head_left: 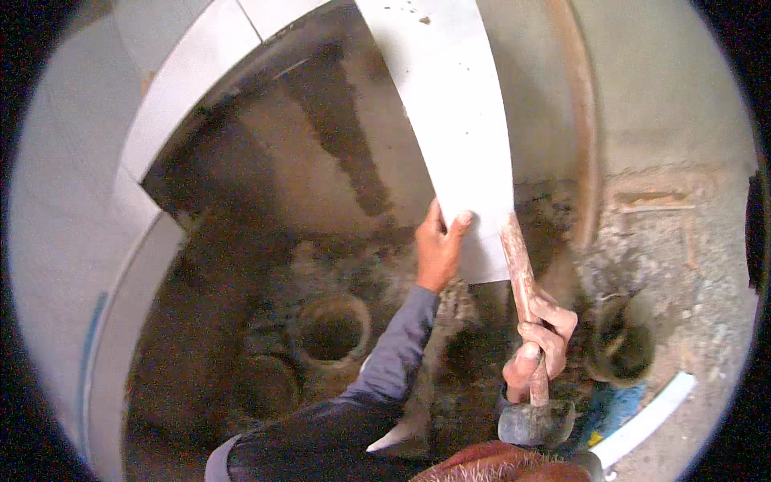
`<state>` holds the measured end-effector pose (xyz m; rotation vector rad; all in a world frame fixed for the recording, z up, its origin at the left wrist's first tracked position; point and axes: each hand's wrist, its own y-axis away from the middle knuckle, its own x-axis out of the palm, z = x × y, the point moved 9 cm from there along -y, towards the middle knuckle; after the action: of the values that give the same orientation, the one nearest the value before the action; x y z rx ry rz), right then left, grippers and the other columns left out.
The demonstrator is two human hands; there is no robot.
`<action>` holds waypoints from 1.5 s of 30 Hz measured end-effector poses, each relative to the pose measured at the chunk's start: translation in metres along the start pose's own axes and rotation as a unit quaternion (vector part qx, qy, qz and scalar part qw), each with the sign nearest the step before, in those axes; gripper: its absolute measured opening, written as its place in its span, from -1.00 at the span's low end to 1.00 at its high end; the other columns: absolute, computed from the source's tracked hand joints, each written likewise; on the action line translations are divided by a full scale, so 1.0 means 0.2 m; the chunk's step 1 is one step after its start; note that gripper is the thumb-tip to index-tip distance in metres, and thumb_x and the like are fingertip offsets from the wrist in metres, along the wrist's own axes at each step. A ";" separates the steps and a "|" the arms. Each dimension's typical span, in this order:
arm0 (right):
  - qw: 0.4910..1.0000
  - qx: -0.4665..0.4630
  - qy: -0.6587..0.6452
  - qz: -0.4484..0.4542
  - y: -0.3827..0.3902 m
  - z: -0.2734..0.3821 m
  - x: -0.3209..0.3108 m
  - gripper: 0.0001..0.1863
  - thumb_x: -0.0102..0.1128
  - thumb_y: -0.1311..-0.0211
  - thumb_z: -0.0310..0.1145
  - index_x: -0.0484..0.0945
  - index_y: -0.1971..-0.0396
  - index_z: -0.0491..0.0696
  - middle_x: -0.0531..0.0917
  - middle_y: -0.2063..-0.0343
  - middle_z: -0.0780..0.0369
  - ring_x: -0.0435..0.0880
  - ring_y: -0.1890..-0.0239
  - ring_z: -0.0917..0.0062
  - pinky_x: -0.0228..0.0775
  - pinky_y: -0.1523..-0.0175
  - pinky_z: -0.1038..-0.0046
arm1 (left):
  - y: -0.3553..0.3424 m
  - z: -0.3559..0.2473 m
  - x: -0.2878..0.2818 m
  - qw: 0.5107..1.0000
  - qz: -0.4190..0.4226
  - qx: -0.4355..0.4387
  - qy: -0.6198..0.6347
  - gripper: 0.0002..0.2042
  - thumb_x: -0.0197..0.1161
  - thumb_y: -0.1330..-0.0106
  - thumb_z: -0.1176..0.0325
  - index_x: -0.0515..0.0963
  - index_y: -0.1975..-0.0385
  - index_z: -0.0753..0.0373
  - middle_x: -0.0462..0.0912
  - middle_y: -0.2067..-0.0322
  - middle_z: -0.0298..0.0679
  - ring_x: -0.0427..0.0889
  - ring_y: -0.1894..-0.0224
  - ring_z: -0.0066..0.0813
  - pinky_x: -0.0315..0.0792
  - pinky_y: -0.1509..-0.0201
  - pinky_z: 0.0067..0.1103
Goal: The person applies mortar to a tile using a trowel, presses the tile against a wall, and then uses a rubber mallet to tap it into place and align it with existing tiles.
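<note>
A long, flat white slab [459, 120] lay straight ahead of the work

From my remote seat I saw it run lengthwise away, near end close by, far end drifting left and out through the top of the view. The bare left hand [439, 253] was the nearer: it held the slab's near left edge, thumb on the visible face, fingers mostly hidden. The bare right hand [548, 341], just off the near right corner, was closed round a mallet [522, 277] with a worn wooden handle and a dark, rounded head. That head pointed back toward me; the handle's tip overlapped the slab's right edge, and I could not tell whether they touched. I counted one held slab, one mallet, two hands, one narrow white strip [649, 416] at lower right, and three round openings [366, 321], one too dim to be sure of
</note>
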<state>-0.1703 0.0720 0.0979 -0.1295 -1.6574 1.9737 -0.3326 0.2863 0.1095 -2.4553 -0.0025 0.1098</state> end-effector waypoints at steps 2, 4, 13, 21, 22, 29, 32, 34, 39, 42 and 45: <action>0.999 -0.032 0.017 0.023 -0.18 0.07 0.04 -0.76 -0.01 -0.36 -0.30 0.52 0.27 -0.19 0.54 0.12 -0.13 0.65 0.14 0.00 0.58 0.04 0.05 | 0.02 0.02 -0.04 0.999 -0.008 0.005 -0.032 -0.43 0.32 -0.36 0.13 0.41 -0.20 0.45 0.68 0.03 -0.03 0.63 -0.04 -0.34 0.47 -0.13 -0.41; 0.998 -0.060 -0.003 0.028 -0.29 0.07 0.07 -0.74 -0.01 -0.36 -0.28 0.52 0.26 -0.19 0.54 0.12 -0.15 0.65 0.16 0.02 0.58 0.06 0.07 | 0.04 0.04 -0.09 0.996 -0.046 0.029 -0.067 -0.40 0.33 -0.35 0.20 0.35 -0.26 0.46 0.63 -0.06 0.06 0.61 -0.13 -0.21 0.44 -0.21 -0.37; 0.994 -0.075 0.049 0.058 -0.70 0.17 0.24 -0.61 -0.04 -0.39 -0.17 0.56 0.29 -0.23 0.59 0.16 -0.13 0.65 0.19 0.12 0.57 0.07 0.12 | 0.10 -0.14 0.02 0.996 -0.073 0.027 -0.042 -0.35 0.33 -0.30 0.38 0.25 -0.33 0.49 0.40 -0.27 0.21 0.42 -0.34 0.01 0.29 -0.39 -0.30; 0.988 -0.151 0.018 0.019 -0.69 0.37 0.28 -0.77 0.07 -0.35 -0.27 0.51 0.43 -0.10 0.60 0.36 -0.04 0.68 0.32 0.11 0.59 0.18 0.19 | 0.05 -0.19 -0.03 0.995 -0.079 0.051 -0.045 -0.34 0.29 -0.30 0.42 0.21 -0.38 0.42 0.36 -0.32 0.17 0.39 -0.36 0.03 0.29 -0.39 -0.32; 0.988 -0.151 -0.032 -0.001 -0.68 0.37 0.31 -0.81 0.12 -0.35 -0.30 0.52 0.44 -0.06 0.61 0.41 -0.01 0.68 0.31 0.10 0.59 0.13 0.18 | 0.05 -0.20 -0.02 0.995 -0.074 0.050 -0.043 -0.33 0.29 -0.31 0.42 0.19 -0.40 0.41 0.35 -0.32 0.18 0.38 -0.36 0.03 0.29 -0.39 -0.32; 0.984 -0.120 0.067 0.113 -0.69 0.27 0.34 -0.67 0.03 -0.42 -0.18 0.52 0.23 -0.20 0.56 0.14 -0.05 0.61 0.15 0.19 0.46 -0.10 0.20 | 0.05 -0.23 0.01 0.994 -0.083 0.052 -0.043 -0.27 0.25 -0.33 0.42 0.07 -0.47 0.32 0.42 -0.25 0.18 0.47 -0.22 -0.03 0.36 -0.28 -0.36; 0.980 -0.186 -0.015 0.061 -0.64 0.34 0.28 -0.70 0.08 -0.40 -0.20 0.53 0.23 -0.18 0.57 0.18 -0.03 0.63 0.21 0.17 0.52 -0.02 0.19 | 0.03 -0.24 -0.04 0.985 -0.110 0.094 -0.095 -0.25 0.25 -0.34 0.38 0.05 -0.50 0.22 0.60 -0.11 0.07 0.66 0.07 -0.27 0.50 -0.05 -0.43; 0.986 -0.159 0.009 0.051 -0.63 0.29 0.34 -0.69 0.06 -0.41 -0.18 0.52 0.25 -0.16 0.57 0.18 -0.02 0.63 0.21 0.16 0.54 0.00 0.17 | 0.03 -0.20 -0.10 0.989 -0.098 0.058 -0.093 -0.26 0.25 -0.35 0.38 0.06 -0.50 0.22 0.58 -0.15 0.05 0.63 0.12 -0.35 0.49 -0.01 -0.47; 0.983 -0.075 0.135 0.102 -0.70 0.25 0.35 -0.67 0.02 -0.43 -0.10 0.51 0.29 -0.10 0.56 0.16 0.00 0.64 0.21 0.13 0.59 0.06 0.11 | 0.04 -0.19 0.02 0.992 -0.096 0.082 -0.026 -0.27 0.25 -0.34 0.39 0.08 -0.50 0.21 0.59 -0.13 -0.02 0.49 0.33 -0.51 0.45 0.18 -0.57; 0.991 -0.101 0.081 0.046 -0.65 0.31 0.30 -0.65 -0.01 -0.44 -0.06 0.49 0.32 -0.07 0.56 0.15 0.01 0.65 0.20 0.11 0.62 0.10 0.08 | 0.03 -0.19 -0.05 0.992 -0.091 0.058 -0.060 -0.26 0.26 -0.34 0.39 0.07 -0.50 0.20 0.61 -0.10 -0.02 0.46 0.34 -0.53 0.44 0.19 -0.59; 0.979 -0.181 0.057 0.074 -0.66 0.37 0.33 -0.68 0.03 -0.40 -0.16 0.53 0.31 -0.16 0.60 0.15 -0.10 0.66 0.23 0.12 0.58 0.08 0.07 | 0.03 -0.22 -0.04 0.997 -0.072 0.009 -0.038 -0.29 0.25 -0.32 0.43 0.10 -0.46 0.30 0.43 -0.25 0.13 0.40 -0.13 -0.13 0.33 -0.20 -0.42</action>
<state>-0.2101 0.0497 0.2570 -0.5049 -1.9601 1.7091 -0.3369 0.2536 0.1395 -2.4223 -0.2094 0.1392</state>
